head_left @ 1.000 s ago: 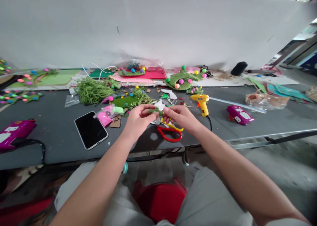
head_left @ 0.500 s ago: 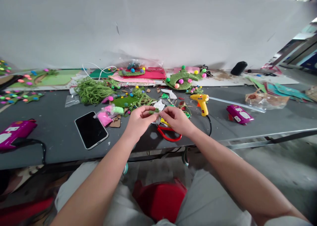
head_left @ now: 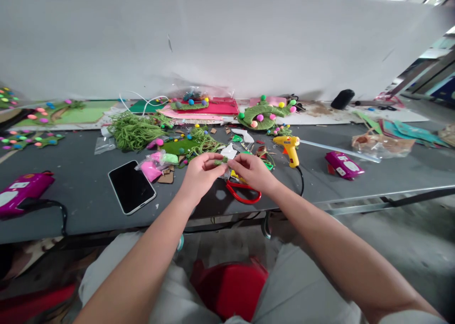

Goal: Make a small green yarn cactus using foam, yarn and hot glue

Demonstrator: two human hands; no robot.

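a small green piece (head_left: pixel 222 161) is held above the grey table (head_left: pixel 185 203), pinched between the thumb and fingers of the left hand (head_left: pixel 199 176). its right end is met by the bent fingertips of the right hand (head_left: pixel 254 172); whether they are clamped on it cannot be told. red-handled scissors (head_left: pixel 245 201) are partly covered by the right hand. to the right, a yellow glue gun (head_left: pixel 290 148) is seen on the table; to the left, a phone (head_left: pixel 131 186) is laid beside a pink packet (head_left: pixel 150 170).
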